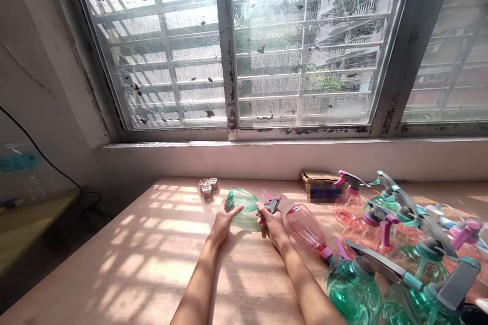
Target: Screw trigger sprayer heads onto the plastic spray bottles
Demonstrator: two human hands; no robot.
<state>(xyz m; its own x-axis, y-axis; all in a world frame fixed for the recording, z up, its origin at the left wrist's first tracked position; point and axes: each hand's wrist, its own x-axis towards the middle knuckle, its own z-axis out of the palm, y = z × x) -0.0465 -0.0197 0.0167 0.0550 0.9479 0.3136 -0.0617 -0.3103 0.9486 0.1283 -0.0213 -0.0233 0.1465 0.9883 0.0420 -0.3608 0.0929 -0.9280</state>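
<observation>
A clear green spray bottle [243, 200] lies on its side above the tabletop, its neck pointing right. My left hand [223, 221] is wrapped around the bottle's base end, thumb along its near side. At the neck end, my right hand [272, 221] grips the grey spray head [273, 205], whose pink trigger sticks up behind the fingers. Whether the head is fully seated on the neck is hidden by my fingers. Just right of that hand lies a pink spray bottle [307, 226] on its side, with its head toward me.
Several green and pink spray bottles [354, 289] crowd the right side of the table [145, 264]. A cardboard box [308, 179] stands by the wall. Small cube-shaped items [207, 190] sit at the back. A window [229, 51] is ahead; a lower surface [38, 228] is at left.
</observation>
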